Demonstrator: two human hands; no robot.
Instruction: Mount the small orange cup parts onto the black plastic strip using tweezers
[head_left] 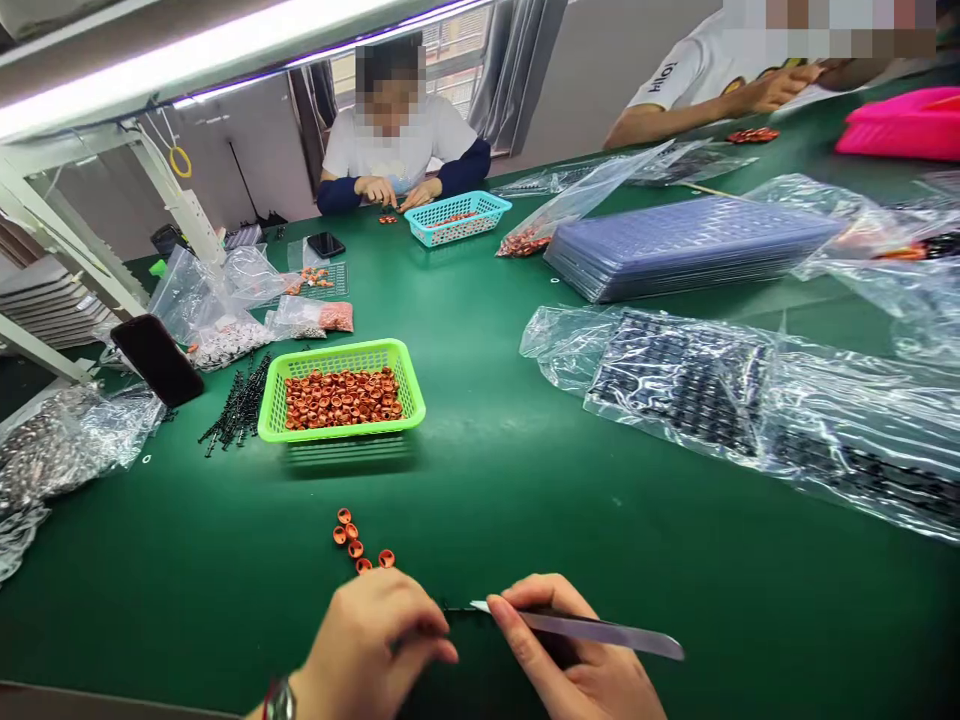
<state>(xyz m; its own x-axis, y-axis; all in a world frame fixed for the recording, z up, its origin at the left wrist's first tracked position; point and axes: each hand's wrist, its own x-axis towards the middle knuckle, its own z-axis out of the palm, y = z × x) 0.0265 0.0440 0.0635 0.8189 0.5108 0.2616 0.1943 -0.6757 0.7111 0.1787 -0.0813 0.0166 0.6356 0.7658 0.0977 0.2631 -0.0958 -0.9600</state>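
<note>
My right hand [577,650] is closed around a pair of silver tweezers [600,632] with a white tip, which points left. At that tip lies a thin black stick [461,609], spanning the short gap towards my left hand [379,635]. The fingers of my left hand are curled in, with thumb and forefinger near the stick's left end; what they grip is hidden. Just beyond this hand, several small orange-red cups [355,549] with dark insides lie loose on the green table [480,480].
Farther off stands a green basket [412,385] of orange-red cups, beside a pile of black sticks [238,405] and a phone [156,360]. Bagged black parts [682,380] and stacked clear trays [675,245] occupy the right. Two people sit across, one near a blue basket [459,232].
</note>
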